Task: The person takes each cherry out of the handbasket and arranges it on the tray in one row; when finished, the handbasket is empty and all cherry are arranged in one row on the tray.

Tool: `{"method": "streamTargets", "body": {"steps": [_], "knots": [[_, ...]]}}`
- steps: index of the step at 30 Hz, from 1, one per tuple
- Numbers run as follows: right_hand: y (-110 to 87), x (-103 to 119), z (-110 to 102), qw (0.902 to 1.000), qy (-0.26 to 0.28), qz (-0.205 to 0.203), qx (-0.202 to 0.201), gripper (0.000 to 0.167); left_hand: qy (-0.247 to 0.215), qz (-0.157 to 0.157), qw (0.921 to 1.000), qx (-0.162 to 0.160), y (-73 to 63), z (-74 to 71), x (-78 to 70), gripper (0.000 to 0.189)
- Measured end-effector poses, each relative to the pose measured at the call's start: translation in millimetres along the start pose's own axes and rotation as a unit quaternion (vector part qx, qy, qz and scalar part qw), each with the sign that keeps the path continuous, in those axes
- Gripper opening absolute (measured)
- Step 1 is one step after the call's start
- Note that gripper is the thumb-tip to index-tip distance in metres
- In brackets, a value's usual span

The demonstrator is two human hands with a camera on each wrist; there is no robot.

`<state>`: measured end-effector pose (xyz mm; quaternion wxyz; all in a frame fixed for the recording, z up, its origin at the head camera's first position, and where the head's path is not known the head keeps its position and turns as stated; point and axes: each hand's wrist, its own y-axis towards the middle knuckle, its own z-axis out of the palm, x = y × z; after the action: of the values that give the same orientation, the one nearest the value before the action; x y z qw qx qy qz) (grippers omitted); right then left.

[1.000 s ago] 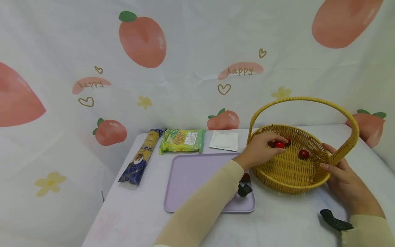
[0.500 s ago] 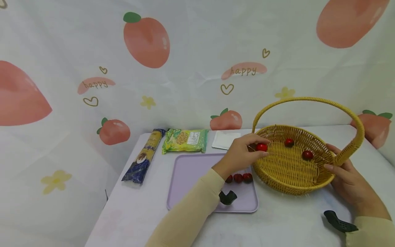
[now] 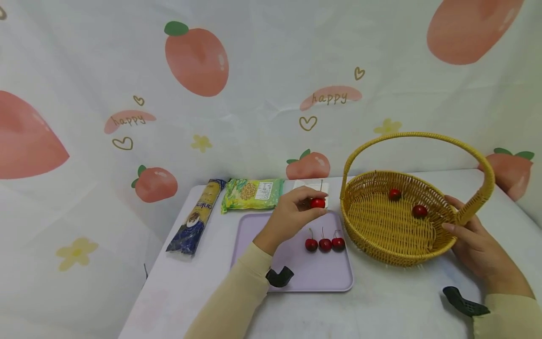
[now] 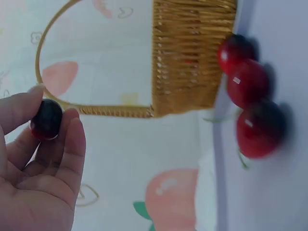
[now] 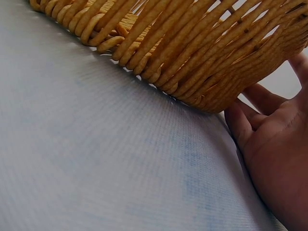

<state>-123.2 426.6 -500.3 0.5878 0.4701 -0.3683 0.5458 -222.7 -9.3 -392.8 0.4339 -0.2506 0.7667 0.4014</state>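
My left hand [image 3: 290,215] pinches a dark red cherry [image 3: 317,203] between thumb and fingertips, above the back of the lilac tray [image 3: 315,278]. In the left wrist view the held cherry [image 4: 46,120] shows a dark side. Three cherries with stems lie in a row on the tray; the middle one [image 3: 325,245] sits close to its neighbours. My right hand [image 3: 482,254] grips the right side of a yellow wicker basket [image 3: 374,249], thumb at the rim. In the right wrist view, fingers [image 5: 239,120] touch the basket's outer wall. Two cherries [image 3: 394,194] lie inside.
Behind the tray lie a green-yellow packet [image 3: 251,194] and a white flat packet [image 3: 302,182], partly covered by my left hand. A long blue-gold packet [image 3: 198,216] lies at left. The basket's tall handle [image 3: 417,135] arches over it. A patterned cloth hangs behind the table.
My left hand has carried the cherry leftward out of the basket to above the tray, uncovering the row of three cherries. My right hand stays on the basket.
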Motion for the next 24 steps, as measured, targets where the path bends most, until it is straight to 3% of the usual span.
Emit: {"method": "streamTargets", "body": {"steps": [9,17,24], "knots": [[0.2,0.0,1.6,1.0000,0.004,0.001,-0.005,0.071,0.004,-0.038,0.9989,-0.028,-26.3,-18.0,15.4,0.027],[0.0,2.3,2.8,0.9999,0.000,0.012,-0.009,0.071,0.002,-0.101,0.9931,-0.059,-49.9,-28.7,24.8,0.028],[0.0,0.6,0.7,0.9999,0.009,-0.002,0.003,0.071,-0.009,-0.135,0.9892,-0.056,-62.1,-31.0,35.0,0.033]]}}
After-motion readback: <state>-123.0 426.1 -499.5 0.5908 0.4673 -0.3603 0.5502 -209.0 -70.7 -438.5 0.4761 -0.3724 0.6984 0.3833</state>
